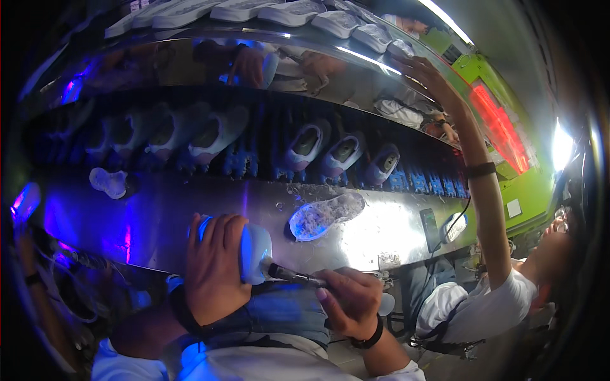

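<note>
The left hand (213,267) wraps around a white shoe (253,253), its fingers (223,230) curled closed over the top of the shoe and gripping it firmly just above the person's lap, at the near edge of the metal tabletop (159,222). The shoe glows bluish under violet light. The right hand (348,300) is closed around a small brush (293,275) with a dark handle; its fingers (330,293) pinch the handle tightly, and the brush tip touches the side of the shoe near its sole edge.

On the tabletop, just beyond the hands, a loose shoe sole (325,216) lies flat with its inner face up, bright under the light. Farther left on the same surface sits a small pale piece (109,182), well apart from the hands. Behind the tabletop a dark conveyor (267,136) carries a row of white shoes (306,145) standing on blue holders. An upper shelf (254,38) holds another row of pale soles (289,11).

To the right, another person (502,292) in a white shirt stretches an arm (480,171) up toward the upper shelf, hand near the soles there. A phone (430,230) lies on the right end of the tabletop.
</note>
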`<state>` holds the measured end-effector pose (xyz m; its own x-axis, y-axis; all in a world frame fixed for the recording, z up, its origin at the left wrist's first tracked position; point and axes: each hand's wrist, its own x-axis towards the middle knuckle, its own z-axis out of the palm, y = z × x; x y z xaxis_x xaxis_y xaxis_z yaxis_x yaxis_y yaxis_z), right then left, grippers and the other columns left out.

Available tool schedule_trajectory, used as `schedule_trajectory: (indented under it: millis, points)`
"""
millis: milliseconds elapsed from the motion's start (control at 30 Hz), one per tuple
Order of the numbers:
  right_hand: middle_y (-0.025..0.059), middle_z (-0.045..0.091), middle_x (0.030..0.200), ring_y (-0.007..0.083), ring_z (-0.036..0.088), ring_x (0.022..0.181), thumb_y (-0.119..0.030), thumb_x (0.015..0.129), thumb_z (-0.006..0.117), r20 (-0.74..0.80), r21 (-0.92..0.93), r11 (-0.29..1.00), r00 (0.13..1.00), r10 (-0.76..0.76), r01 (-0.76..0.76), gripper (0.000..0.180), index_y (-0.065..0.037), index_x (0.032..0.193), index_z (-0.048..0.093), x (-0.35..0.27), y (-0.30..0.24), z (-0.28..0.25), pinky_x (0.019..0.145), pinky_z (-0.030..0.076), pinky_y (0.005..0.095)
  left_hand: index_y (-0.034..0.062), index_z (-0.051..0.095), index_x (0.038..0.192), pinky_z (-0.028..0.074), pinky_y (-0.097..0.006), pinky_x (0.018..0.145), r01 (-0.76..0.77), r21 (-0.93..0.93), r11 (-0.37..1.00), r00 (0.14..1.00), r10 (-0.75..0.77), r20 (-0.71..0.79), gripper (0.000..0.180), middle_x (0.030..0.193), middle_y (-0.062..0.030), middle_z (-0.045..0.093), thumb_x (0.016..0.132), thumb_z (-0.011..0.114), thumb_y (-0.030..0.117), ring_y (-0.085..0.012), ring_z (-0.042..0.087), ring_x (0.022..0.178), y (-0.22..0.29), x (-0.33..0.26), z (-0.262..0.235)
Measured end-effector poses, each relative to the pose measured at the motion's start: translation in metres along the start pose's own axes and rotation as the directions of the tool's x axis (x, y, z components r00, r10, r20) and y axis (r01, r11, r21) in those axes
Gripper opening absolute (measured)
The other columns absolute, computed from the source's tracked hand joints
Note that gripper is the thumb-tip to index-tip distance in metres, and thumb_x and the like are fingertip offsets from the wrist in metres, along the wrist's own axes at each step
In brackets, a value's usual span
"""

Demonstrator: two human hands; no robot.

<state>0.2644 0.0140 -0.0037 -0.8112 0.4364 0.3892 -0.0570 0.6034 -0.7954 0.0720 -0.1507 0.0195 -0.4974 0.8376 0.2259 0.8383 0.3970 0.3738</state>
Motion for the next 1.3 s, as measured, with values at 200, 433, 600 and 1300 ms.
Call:
schedule_trajectory:
  millis: [200,433,600,1300]
  points:
    - [0.0119,0.067,0.075,0.0201,0.062,0.059,-0.011,0.088,0.074,0.07,0.227,0.974,0.997,-0.012,-0.004,0.023,0.003,0.107,0.075,0.028,0.031,0.021,0.057,0.048,0.0307,0.0037,0.052,0.128,0.042,-0.055,0.104,-0.009,-0.083,0.997,0.999,0.006,-0.043,0.066,0.119,-0.0182,0.06,0.067,0.078,0.003,-0.0417,0.059,0.111,-0.022,0.013,-0.007]
    - [0.0113,0.065,0.076,0.0172,0.06,0.063,-0.012,0.092,0.072,0.014,0.394,0.919,1.0,-0.02,0.013,0.024,0.004,0.109,0.075,0.041,0.049,0.071,0.06,0.046,0.0299,0.0021,0.056,0.125,0.049,-0.046,0.098,-0.003,-0.156,0.988,0.999,-0.002,-0.034,0.063,0.117,-0.0183,0.063,0.066,0.079,0.003,-0.0412,0.061,0.111,-0.049,0.021,-0.013]
    - [0.0115,0.065,0.077,0.0167,0.059,0.065,-0.011,0.093,0.071,0.027,0.428,0.904,1.0,0.006,-0.017,0.023,0.004,0.11,0.075,0.045,0.052,0.098,0.06,0.045,0.0301,0.0015,0.06,0.121,0.053,-0.044,0.094,0.012,-0.27,0.963,0.998,0.006,0.066,0.061,0.113,-0.0189,0.066,0.064,0.082,0.006,-0.0392,0.066,0.106,-0.074,0.03,-0.016]
    - [0.0083,0.067,0.076,0.0103,0.056,0.064,-0.02,0.096,0.074,-0.016,0.38,0.882,0.952,0.307,-0.278,0.026,0.004,0.108,0.075,-0.004,0.086,0.183,0.056,0.044,0.03,-0.0022,0.044,0.147,0.046,-0.043,0.111,0.134,-0.261,0.956,0.965,-0.066,0.253,0.101,0.14,-0.0212,0.057,0.062,0.095,0.017,-0.0345,0.058,0.129,-0.162,0.037,-0.022]
